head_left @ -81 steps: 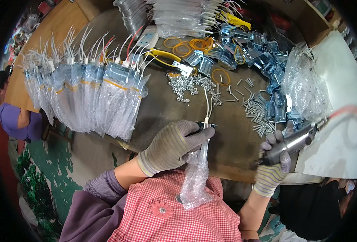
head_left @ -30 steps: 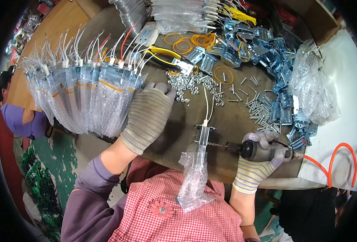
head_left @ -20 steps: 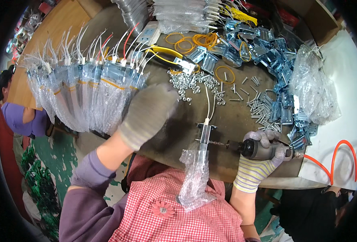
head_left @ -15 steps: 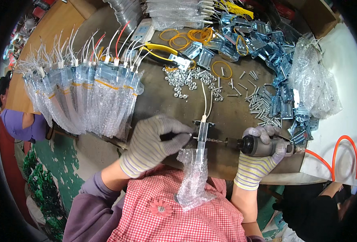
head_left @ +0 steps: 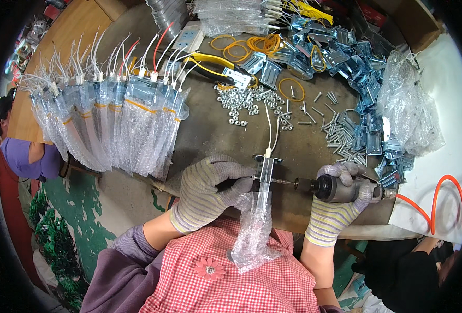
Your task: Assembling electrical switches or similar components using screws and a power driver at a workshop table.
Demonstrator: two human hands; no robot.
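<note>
My remote rig overlooks a dark desk [head_left: 210,138], a floor [head_left: 79,216] of flaking green paint, a wired part [head_left: 265,175] in bubble wrap across the desk's near edge, left hand [head_left: 205,193] pinched at its left side, contents indiscernible, right hand [head_left: 335,213] clamped round a driver [head_left: 340,190], then loose screws [head_left: 341,136] and nuts [head_left: 241,101].

Left hand [head_left: 210,185] and right hand [head_left: 335,211]: both are wearing matt, ribbed knit cloth. Power tool [head_left: 337,190]: casing is showing a smooth, dark, low sheen. Hose [head_left: 433,206]: is looking like glossy, smooth plastic. Narrow unit [head_left: 266,172]: is showing smooth, shiny metal. Bubble wrap [head_left: 254,229]: is gleaming as clear, dimpled, crinkled plastic. Brackets [head_left: 364,88]: are glinting as smooth, bluish metal. Screws [head_left: 340,135] and nuts [head_left: 234,99]: are shining as bare, silvery metal. Tabletop [head_left: 210,138]: is appearing dull and scuffed. Apron [head_left: 205,292]: is displaying matt, checked cloth.
</note>
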